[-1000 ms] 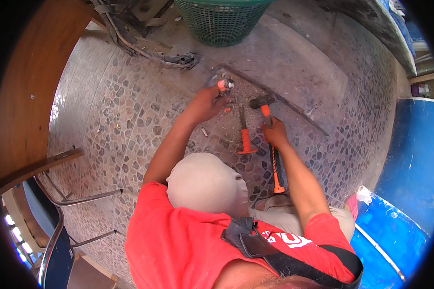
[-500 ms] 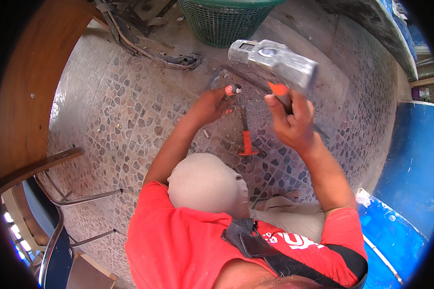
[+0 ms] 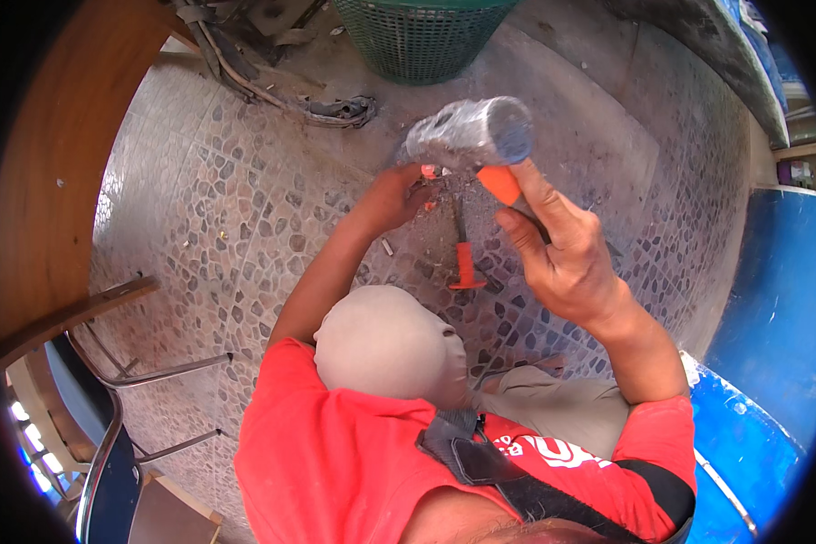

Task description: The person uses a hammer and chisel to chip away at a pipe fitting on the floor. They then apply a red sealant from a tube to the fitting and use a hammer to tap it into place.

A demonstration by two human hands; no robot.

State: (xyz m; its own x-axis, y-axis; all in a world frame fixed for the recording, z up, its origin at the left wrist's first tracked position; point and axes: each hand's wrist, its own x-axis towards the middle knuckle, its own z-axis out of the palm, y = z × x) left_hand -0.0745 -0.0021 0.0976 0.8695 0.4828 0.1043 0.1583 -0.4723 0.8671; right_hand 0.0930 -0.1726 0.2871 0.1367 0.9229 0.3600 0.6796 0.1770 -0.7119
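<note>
My right hand [image 3: 571,254] grips the handle of a club hammer [image 3: 467,134], orange just below its heavy, worn metal head. The head hangs over the upper end of an orange-gripped chisel [image 3: 429,170], largely hidden by the hammer and my fingers. My left hand [image 3: 394,197] is closed round that chisel; whether the hammer touches it cannot be made out. Between my hands, a second chisel [image 3: 465,263] with an orange grip and round guard lies on the dusty floor. Grey rubble [image 3: 417,236] is scattered around it.
A green mesh basket [image 3: 417,45] stands ahead, with dusty cables [image 3: 335,113] on the floor to its left. A metal-legged chair [image 3: 168,372] and a brown wooden panel [image 3: 63,181] are on the left. Blue panels [image 3: 771,290] stand on the right.
The hammer head has swung down and left toward the chisel in my left hand, and its face has turned. My right hand has shifted slightly right and nearer; my left hand has stayed put.
</note>
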